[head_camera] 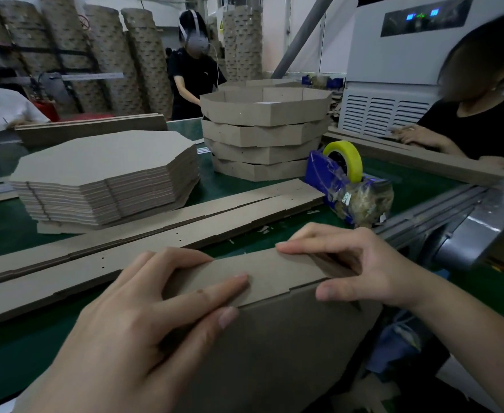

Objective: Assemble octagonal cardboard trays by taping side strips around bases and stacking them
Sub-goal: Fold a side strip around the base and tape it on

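Green table (pixel 0 225), grey vented machine (pixel 393 64), person in black (pixel 195 76) standing beyond

Consisted of a left hand (pixel 143 317) and a right hand (pixel 358 263), both bare. Carried short, rounded fingernails. Bore a small dark spot (pixel 198 291) on one left finger. Showed the right forearm (pixel 468 332) uncovered.

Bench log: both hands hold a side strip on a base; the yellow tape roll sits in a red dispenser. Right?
The head view shows a blue dispenser, not red. The yellow tape roll sits in it; left hand and right hand hold the side strip on the base.
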